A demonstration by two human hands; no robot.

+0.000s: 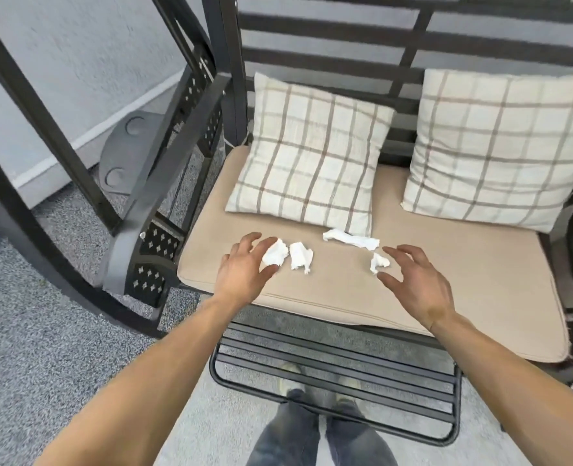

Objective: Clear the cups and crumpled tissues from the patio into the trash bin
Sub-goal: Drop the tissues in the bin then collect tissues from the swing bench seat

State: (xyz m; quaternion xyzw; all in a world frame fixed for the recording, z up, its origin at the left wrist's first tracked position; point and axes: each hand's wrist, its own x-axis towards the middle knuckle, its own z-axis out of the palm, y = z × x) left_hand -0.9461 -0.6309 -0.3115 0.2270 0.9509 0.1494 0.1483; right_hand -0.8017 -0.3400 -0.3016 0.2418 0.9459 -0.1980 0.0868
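Several crumpled white tissues lie on the tan seat cushion (pixel 446 280) of a black metal swing bench. My left hand (pixel 245 267) has its fingers spread around the leftmost tissue (pixel 274 253), touching it without closing on it. Another crumpled tissue (pixel 300 257) lies just to its right. A long twisted tissue (pixel 350 239) rests in front of the left pillow. My right hand (pixel 412 280) hovers open beside a small tissue (pixel 378 262), thumb and fingers apart on either side of it. No cups or trash bin are in view.
Two plaid pillows (pixel 308 156) (pixel 500 146) lean against the slatted backrest. A black armrest (pixel 164 183) and a side tray with cup holders (pixel 124 153) stand at the left. A slatted footrest (pixel 339 375) sits below the seat, above my shoes. Grey carpet-like floor surrounds.
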